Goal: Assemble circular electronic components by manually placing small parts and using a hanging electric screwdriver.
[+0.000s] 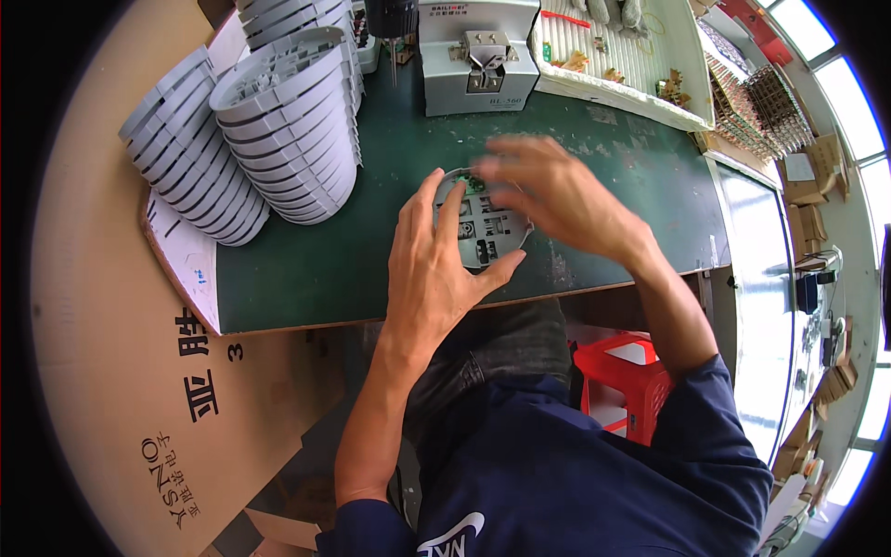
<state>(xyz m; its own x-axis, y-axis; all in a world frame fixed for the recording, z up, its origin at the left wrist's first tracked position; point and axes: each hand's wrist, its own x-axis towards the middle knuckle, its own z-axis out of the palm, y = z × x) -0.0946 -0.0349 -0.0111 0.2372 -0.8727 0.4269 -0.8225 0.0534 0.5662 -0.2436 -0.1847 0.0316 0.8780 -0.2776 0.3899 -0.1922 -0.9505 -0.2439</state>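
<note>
While partly covered by both hands, logged as lying on the green bench top point(311, 290) near its front edge: a round grey plastic housing point(480, 226). Noted inside it moulded partitions, dark fittings and, toward the far rim, a small green circuit board point(475, 183). Observed left hand point(432, 265) spread wide around the left and near sides, holding the housing between fingertips at the far-left rim and thumb at the near-right rim. Observed right hand point(566, 190) over the far-right part, fingers motion-blurred; cannot tell whether pinching a part or touching the housing. Farther out, beyond the housing, recorded a grey metal box-shaped machine point(481, 93) with a bright metal fixture on its front, and just left of it a black cylindrical tool point(393, 19) with a thin shaft pointing down. To the left, counted two leaning stacks of similar grey housings point(288, 148) in front, with more behind. To the far right, noted a white ribbed tray point(640, 97) with small brass-coloured pieces point(673, 88) and a red strip point(564, 19) inside. Below bench level, logged a red plastic stool point(636, 385) to the right and a large cardboard box point(111, 306) to the left.
</note>
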